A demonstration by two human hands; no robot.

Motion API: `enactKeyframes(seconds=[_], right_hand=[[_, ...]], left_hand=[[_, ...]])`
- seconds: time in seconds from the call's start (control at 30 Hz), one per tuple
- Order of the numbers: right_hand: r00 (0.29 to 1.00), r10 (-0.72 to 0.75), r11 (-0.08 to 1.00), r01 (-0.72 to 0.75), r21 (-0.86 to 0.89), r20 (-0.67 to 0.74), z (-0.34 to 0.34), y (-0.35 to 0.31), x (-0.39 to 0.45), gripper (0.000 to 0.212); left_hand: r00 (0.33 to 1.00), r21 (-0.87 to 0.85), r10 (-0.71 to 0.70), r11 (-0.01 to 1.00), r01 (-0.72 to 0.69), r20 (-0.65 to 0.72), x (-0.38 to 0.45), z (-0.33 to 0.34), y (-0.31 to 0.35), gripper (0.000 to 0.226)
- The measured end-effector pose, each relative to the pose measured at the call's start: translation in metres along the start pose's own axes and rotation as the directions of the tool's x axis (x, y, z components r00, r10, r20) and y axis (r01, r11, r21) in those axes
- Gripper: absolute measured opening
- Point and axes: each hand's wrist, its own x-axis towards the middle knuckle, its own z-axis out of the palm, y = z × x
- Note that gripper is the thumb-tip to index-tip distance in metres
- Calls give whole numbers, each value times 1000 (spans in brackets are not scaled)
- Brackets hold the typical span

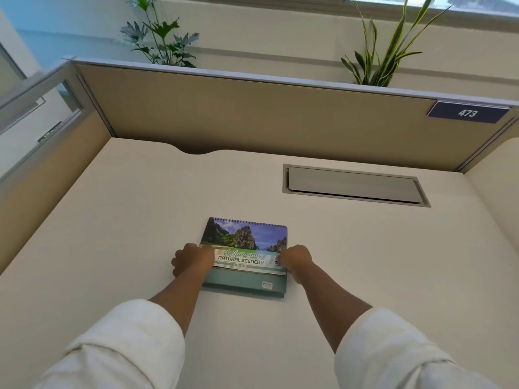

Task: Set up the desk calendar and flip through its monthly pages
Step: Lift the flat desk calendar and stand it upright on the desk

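From the head camera, both arms reach forward over a pale desk (140, 220), white sleeves (120, 346) pushed back from the forearms. The left hand (192, 259) is curled, knuckles up, its fingers closed against the left edge of the desk calendar (244, 248) at about nine o'clock on the cover. The right hand (295, 261) is curled the same way at three o'clock on the cover, gripping the right edge; its thumb and fingertips are folded under and cannot be made out singly. Whether either hand has fingers beneath the calendar cannot be told.

The calendar lies flat on the desk a little below the middle of the frame, spiral binding (247, 221) at its twelve o'clock edge, teal base toward the person. The hands cover both side edges of the cover. A small white sticker (267, 284) at the cover's five o'clock corner is too small to read.

The cover shows cliffs and green water, with the words "Amazing NATURAL SCENERY"; a faint year line beneath is illegible. At two o'clock in the frame a dark blue plate (468, 112) on the beige partition (252, 108) reads "473". A closed grey cable hatch (354, 185) sits in the desk at one o'clock from the calendar. Two plants (161, 35) rise behind the partition, their pots hidden.
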Motion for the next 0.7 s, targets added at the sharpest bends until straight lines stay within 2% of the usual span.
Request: enactKeyframes(seconds=[0.1, 0.17, 0.23, 0.37, 0.7], right_hand=[[998, -10, 999, 13, -46, 61, -1, -3, 0, 12], [997, -12, 999, 10, 37, 75, -2, -4, 3, 5], [996, 14, 987, -28, 161, 86, -3, -7, 2, 16], [996, -27, 968, 6, 249, 81, -6, -22, 2, 30], [973, -230, 962, 228, 150, -10, -13, -62, 11, 30]], left_hand=[[997, -107, -75, 991, 78, 28, 7, -4, -1, 48], [993, -232, -107, 966, 118, 59, 12, -7, -2, 54], [986, -356, -137, 920, 161, 91, 15, -12, -1, 60], [978, -533, -149, 822, 204, 144, 20, -20, 9, 68], [982, -733, -101, 655, 185, 158, 15, -53, 64, 96]])
